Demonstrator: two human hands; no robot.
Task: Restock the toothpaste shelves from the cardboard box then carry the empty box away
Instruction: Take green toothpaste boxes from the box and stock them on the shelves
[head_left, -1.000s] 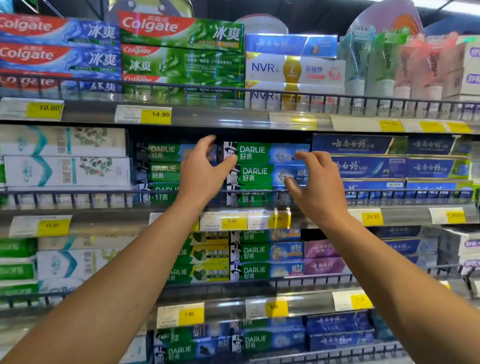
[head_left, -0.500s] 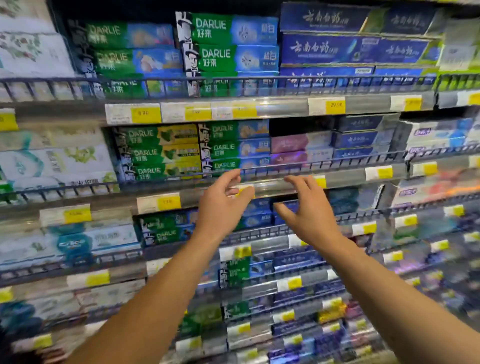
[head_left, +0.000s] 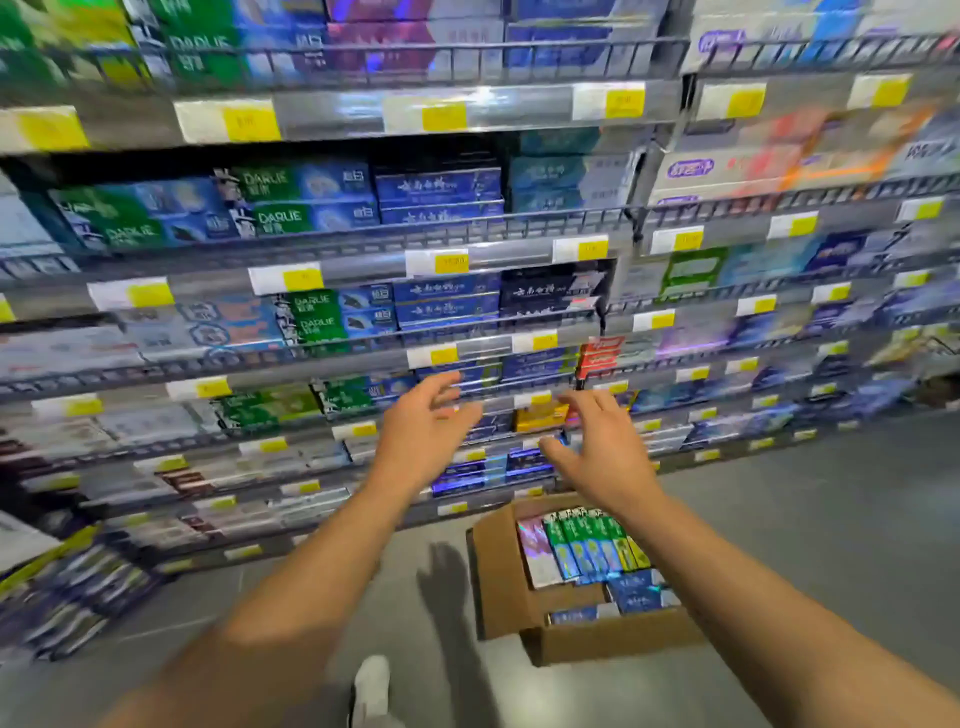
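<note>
Cardboard box (head_left: 511, 597) below; left hand (head_left: 423, 434), right hand (head_left: 602, 447) outstretched, loosely spread.

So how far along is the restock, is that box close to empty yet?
Not close. The shelves look largely stocked, though blur hides any gaps. The box on the floor is open and packed with toothpaste. In hand: nothing; the left hand and right hand are both open, in front of the lower shelves above the box. Left: shelving that stock, then carrying the box away.
</note>
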